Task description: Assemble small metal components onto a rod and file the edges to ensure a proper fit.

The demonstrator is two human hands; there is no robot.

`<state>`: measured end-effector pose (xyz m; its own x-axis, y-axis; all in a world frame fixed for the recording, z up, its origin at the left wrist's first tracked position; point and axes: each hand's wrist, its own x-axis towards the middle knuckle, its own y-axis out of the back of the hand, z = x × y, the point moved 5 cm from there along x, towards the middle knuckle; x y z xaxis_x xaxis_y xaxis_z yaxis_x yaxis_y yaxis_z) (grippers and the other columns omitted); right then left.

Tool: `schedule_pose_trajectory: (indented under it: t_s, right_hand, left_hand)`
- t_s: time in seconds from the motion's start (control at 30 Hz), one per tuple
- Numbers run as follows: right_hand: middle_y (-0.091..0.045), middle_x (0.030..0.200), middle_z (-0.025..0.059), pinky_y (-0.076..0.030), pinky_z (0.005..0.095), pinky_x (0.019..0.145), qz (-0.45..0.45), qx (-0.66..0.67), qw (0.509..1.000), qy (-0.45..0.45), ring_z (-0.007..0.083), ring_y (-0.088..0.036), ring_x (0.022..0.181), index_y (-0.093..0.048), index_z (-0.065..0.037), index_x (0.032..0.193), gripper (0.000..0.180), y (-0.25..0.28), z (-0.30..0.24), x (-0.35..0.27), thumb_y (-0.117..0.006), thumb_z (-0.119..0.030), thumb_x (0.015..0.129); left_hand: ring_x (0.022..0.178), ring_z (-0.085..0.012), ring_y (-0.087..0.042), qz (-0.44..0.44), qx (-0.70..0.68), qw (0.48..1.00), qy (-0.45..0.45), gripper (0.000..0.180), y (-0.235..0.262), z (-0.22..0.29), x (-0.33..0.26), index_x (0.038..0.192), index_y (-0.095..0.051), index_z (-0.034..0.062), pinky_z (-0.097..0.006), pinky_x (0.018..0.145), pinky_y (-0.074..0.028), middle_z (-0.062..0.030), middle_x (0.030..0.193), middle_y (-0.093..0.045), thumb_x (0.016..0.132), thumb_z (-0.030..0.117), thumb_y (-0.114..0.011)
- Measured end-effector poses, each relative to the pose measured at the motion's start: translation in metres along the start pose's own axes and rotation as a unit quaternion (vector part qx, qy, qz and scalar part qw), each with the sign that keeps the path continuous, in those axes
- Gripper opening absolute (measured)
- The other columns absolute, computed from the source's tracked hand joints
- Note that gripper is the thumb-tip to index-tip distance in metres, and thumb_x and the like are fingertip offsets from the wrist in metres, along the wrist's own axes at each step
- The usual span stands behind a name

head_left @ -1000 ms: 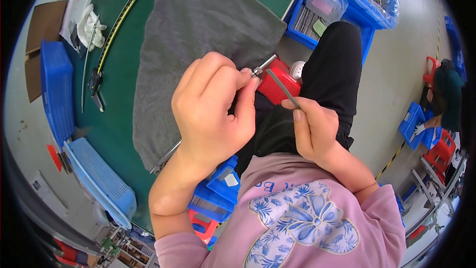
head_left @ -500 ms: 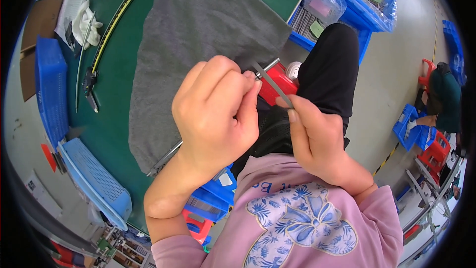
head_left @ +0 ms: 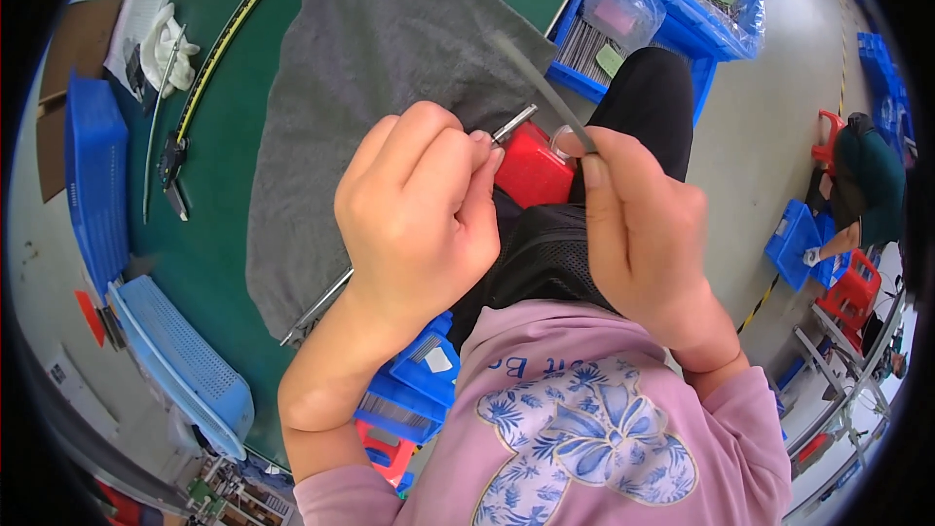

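Observation:
My left hand [head_left: 419,200] is closed on a slim, shiny metal rod [head_left: 514,124]. One end pokes out past my thumb and fingertips; a matching length shows below my wrist, apparently the same rod, with the middle hidden by my hand. Between thumb and fingers, my right hand [head_left: 643,219] pinches one end of a thin, flat grey strip [head_left: 557,97]. The strip slants up and left, its far end smeared by motion, and it looks apart from the rod's tip. Below the hands lies a grey cloth [head_left: 380,49] on the green table [head_left: 229,127].
Blue bins [head_left: 575,73] of metal parts stand at the upper right, and a red stool [head_left: 536,168] shows behind my hands. A light blue basket [head_left: 185,351], yellow-black tape [head_left: 229,39] and white gloves [head_left: 161,49] are on the left. Another person [head_left: 867,180] works at far right.
My right hand has moved right and slightly up, taking the strip off the rod's end, where it crossed before. The left hand still grips the rod, almost in place.

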<state>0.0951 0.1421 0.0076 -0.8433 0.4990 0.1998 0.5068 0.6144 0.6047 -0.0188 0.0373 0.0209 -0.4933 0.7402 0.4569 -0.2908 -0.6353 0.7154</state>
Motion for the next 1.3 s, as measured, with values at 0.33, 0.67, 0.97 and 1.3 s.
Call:
schedule_pose_trajectory:
  t_s: [0.33, 0.67, 0.97, 1.3]
  right_hand:
    - [-0.065, 0.073, 0.0114, -0.041, 0.027, 0.047, -0.053, 0.051, 0.997, -0.02, 0.0179, -0.057, 0.048, -0.063, -0.001, 0.1, 0.014, -0.01, 0.004, -0.015, -0.051, -0.002, 0.093]
    - [-0.067, 0.078, 0.0137, -0.045, 0.0292, 0.05, -0.044, 0.058, 0.997, -0.016, 0.0215, -0.061, 0.052, -0.061, 0.0, 0.102, 0.014, -0.021, 0.014, -0.025, -0.05, -0.002, 0.093]
    - [-0.067, 0.079, 0.0155, -0.046, 0.033, 0.049, -0.059, -0.034, 0.998, -0.012, 0.0301, -0.062, 0.054, -0.058, 0.001, 0.104, 0.015, -0.024, 0.008, -0.018, -0.054, -0.001, 0.09]
    - [-0.056, 0.054, 0.0075, -0.042, 0.0379, 0.041, 0.002, -0.048, 0.999, 0.002, 0.0264, -0.058, 0.046, -0.059, -0.008, 0.103, 0.021, -0.026, 0.011, -0.021, -0.061, -0.012, 0.082]
  left_hand:
    - [0.058, -0.0223, -0.052, -0.004, -0.021, 1.0, 0.016, 0.019, 0.0, -0.001, 0.002, 0.07, -0.056, 0.0003, -0.03, 0.051, -0.041, -0.0087, 0.069, -0.052, 0.064, -0.008, -0.072]
    - [0.056, -0.0198, -0.052, -0.026, -0.037, 0.999, 0.019, 0.019, 0.001, -0.002, 0.002, 0.069, -0.055, -0.0016, -0.027, 0.05, -0.04, -0.0097, 0.069, -0.053, 0.066, -0.01, -0.072]
    - [0.06, -0.026, -0.052, -0.002, -0.014, 1.0, 0.008, 0.018, 0.0, -0.001, 0.001, 0.07, -0.057, 0.0024, -0.035, 0.051, -0.042, -0.0072, 0.071, -0.052, 0.061, -0.004, -0.071]
    - [0.059, -0.0257, -0.052, -0.002, -0.021, 1.0, 0.013, 0.019, -0.001, -0.002, 0.001, 0.069, -0.056, 0.0025, -0.034, 0.051, -0.041, -0.0074, 0.07, -0.051, 0.06, -0.005, -0.07]
